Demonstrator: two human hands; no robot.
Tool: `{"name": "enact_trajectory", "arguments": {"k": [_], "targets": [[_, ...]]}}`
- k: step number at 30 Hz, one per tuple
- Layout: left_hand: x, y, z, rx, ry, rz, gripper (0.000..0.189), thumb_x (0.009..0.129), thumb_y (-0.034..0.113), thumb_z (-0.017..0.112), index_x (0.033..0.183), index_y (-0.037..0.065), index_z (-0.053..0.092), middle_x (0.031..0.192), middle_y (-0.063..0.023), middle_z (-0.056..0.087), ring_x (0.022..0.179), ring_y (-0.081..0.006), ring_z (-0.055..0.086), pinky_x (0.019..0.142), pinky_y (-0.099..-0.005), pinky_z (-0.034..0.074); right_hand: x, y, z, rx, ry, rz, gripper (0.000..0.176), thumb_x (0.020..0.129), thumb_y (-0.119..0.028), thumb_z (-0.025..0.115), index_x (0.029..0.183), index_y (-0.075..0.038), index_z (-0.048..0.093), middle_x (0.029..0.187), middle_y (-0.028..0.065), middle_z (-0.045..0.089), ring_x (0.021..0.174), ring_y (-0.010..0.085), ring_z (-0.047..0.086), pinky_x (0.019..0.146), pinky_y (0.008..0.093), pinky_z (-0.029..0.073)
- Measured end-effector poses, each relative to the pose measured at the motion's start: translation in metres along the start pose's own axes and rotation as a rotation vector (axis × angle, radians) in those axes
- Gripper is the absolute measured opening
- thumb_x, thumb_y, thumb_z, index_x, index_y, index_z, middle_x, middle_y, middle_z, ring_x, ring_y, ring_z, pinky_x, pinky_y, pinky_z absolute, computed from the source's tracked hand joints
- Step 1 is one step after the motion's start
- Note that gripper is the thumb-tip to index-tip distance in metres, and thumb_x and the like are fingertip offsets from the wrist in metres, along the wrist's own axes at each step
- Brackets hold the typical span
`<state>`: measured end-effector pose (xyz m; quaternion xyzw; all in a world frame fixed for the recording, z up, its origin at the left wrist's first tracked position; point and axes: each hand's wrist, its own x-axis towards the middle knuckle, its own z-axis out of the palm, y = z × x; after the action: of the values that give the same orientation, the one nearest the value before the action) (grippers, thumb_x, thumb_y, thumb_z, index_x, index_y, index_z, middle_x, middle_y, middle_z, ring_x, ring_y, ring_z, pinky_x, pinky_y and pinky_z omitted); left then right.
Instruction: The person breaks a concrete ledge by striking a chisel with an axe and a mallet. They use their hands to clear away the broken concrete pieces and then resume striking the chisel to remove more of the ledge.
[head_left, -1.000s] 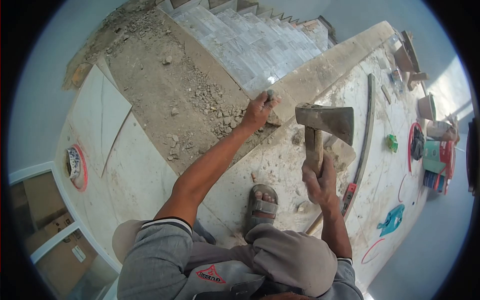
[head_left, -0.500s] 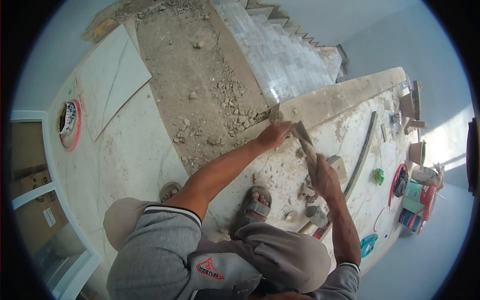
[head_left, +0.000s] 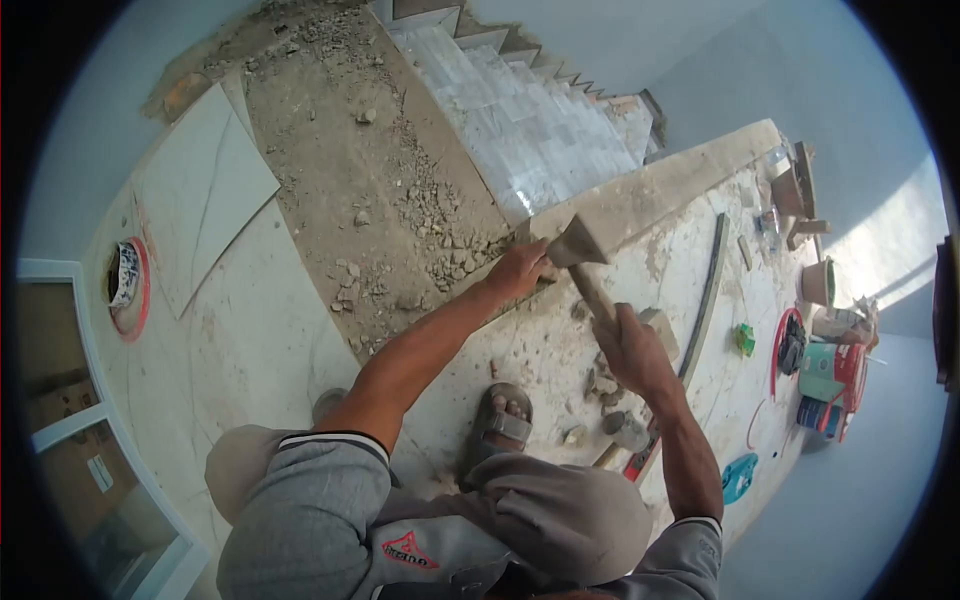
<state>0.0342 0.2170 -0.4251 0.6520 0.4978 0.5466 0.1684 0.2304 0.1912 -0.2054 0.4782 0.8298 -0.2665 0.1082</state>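
Note:
In my right hand (head_left: 640,355) is a hatchet (head_left: 592,290) with a pale wooden handle, and my fingers are wrapped round its lower part. Its flared metal head (head_left: 577,243) is up beside my other hand, over the end of the low ledge (head_left: 640,203). My left hand (head_left: 520,270) is closed at the ledge's near corner. What its fingers hold, if anything, is hidden. Broken grey rubble (head_left: 455,255) lies on the bare ground just beyond that hand.
A mallet with a grey head (head_left: 628,431) and a red level (head_left: 643,458) lie by my knee. A long bar (head_left: 708,290) lies on the dusty floor at right. Buckets (head_left: 835,375) stand by the wall. A loose marble slab (head_left: 205,190) is at left; tiled stairs (head_left: 520,120) are ahead.
The hatchet's head has swung clear of my left hand's fingers, showing its flared face more fully. The view has shifted slightly. My left hand stays at the ledge corner.

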Motion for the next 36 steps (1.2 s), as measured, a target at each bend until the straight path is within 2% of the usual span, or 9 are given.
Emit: {"name": "enact_trajectory", "arguments": {"k": [5, 6, 8, 10, 12, 14, 20, 26, 36], "targets": [[-0.009, 0.012, 0.003, -0.137, -0.103, -0.136, 0.022, 0.088, 0.011, 0.057, 0.102, -0.003, 0.049, 0.083, -0.0205, 0.060, 0.074, -0.0382, 0.061, 0.059, -0.0422, 0.048, -0.038, -0.043, -0.033, 0.660, 0.669, -0.581, 0.019, 0.090, -0.017, 0.051, 0.087, 0.001, 0.050, 0.074, 0.0077, 0.055, 0.062, 0.0128, 0.051, 0.053, 0.0247, 0.040], [-0.013, 0.010, 0.004, -0.136, -0.102, -0.137, 0.022, 0.088, 0.011, 0.057, 0.102, -0.003, 0.049, 0.083, -0.0205, 0.060, 0.074, -0.0382, 0.061, 0.059, -0.0422, 0.048, -0.026, -0.045, -0.028, 0.805, 0.749, -0.775, 0.017, 0.090, -0.017, 0.051, 0.088, 0.000, 0.049, 0.073, 0.0101, 0.054, 0.060, 0.0170, 0.051, 0.052, 0.0274, 0.040], [-0.013, 0.004, 0.006, -0.088, -0.071, -0.066, 0.022, 0.089, 0.015, 0.055, 0.103, -0.002, 0.050, 0.082, -0.0196, 0.060, 0.076, -0.0367, 0.061, 0.062, -0.0410, 0.048, -0.008, 0.003, 0.002, 0.204, 0.586, -0.635, 0.021, 0.090, -0.021, 0.050, 0.094, -0.001, 0.044, 0.068, 0.0166, 0.057, 0.055, 0.0283, 0.055, 0.049, 0.0371, 0.042], [-0.032, -0.004, 0.017, -0.089, -0.190, -0.160, 0.022, 0.091, 0.018, 0.054, 0.101, -0.001, 0.051, 0.082, -0.0186, 0.060, 0.075, -0.0347, 0.061, 0.064, -0.0400, 0.048, 0.016, 0.022, 0.024, -0.065, -0.010, -0.010, 0.024, 0.090, -0.022, 0.048, 0.100, -0.002, 0.041, 0.067, 0.0239, 0.058, 0.061, 0.0423, 0.057, 0.055, 0.0481, 0.043], [-0.028, -0.010, 0.009, -0.053, -0.309, -0.221, 0.024, 0.092, 0.022, 0.052, 0.100, -0.001, 0.052, 0.083, -0.0176, 0.060, 0.075, -0.0326, 0.060, 0.066, -0.0391, 0.047, 0.013, 0.017, 0.019, -0.053, -0.002, -0.035, 0.023, 0.090, -0.022, 0.050, 0.094, -0.002, 0.040, 0.064, 0.0257, 0.057, 0.060, 0.0432, 0.058, 0.054, 0.0515, 0.044], [-0.048, 0.000, 0.009, -0.194, -0.008, -0.426, 0.028, 0.094, 0.029, 0.048, 0.096, 0.001, 0.053, 0.082, -0.0147, 0.060, 0.071, -0.0268, 0.059, 0.067, -0.0374, 0.046, -0.007, -0.005, 0.005, 0.097, 0.219, -0.095, 0.026, 0.089, -0.023, 0.053, 0.100, -0.002, 0.043, 0.065, 0.0250, 0.058, 0.060, 0.0432, 0.059, 0.053, 0.0489, 0.045], [-0.003, 0.013, -0.059, -0.205, -0.098, -0.658, 0.035, 0.095, 0.036, 0.046, 0.097, 0.003, 0.058, 0.091, -0.0084, 0.065, 0.088, -0.0199, 0.061, 0.079, -0.0313, 0.046, -0.042, 0.009, -0.014, 0.570, 0.653, -0.290, 0.029, 0.088, -0.020, 0.059, 0.099, 0.003, 0.046, 0.064, 0.0060, 0.054, 0.051, 0.0147, 0.052, 0.047, 0.0258, 0.042], [0.011, -0.004, -0.055, -0.232, 0.064, -0.504, 0.032, 0.094, 0.034, 0.046, 0.101, 0.007, 0.061, 0.078, -0.0082, 0.063, 0.068, -0.0177, 0.059, 0.063, -0.0320, 0.046, -0.043, 0.000, 0.048, 1.063, 0.431, -0.030, 0.033, 0.088, -0.027, 0.059, 0.100, 0.000, 0.045, 0.065, 0.0024, 0.052, 0.052, 0.0077, 0.048, 0.047, 0.0226, 0.041], [0.015, 0.000, -0.021, -0.220, -0.052, -0.412, 0.024, 0.094, 0.028, 0.049, 0.099, 0.007, 0.059, 0.086, -0.0080, 0.064, 0.078, -0.0192, 0.061, 0.073, -0.0334, 0.047, -0.042, 0.016, 0.069, 0.851, 0.371, 0.092, 0.036, 0.087, -0.033, 0.061, 0.096, -0.001, 0.048, 0.063, 0.0062, 0.055, 0.052, 0.0130, 0.054, 0.049, 0.0279, 0.044]]}}
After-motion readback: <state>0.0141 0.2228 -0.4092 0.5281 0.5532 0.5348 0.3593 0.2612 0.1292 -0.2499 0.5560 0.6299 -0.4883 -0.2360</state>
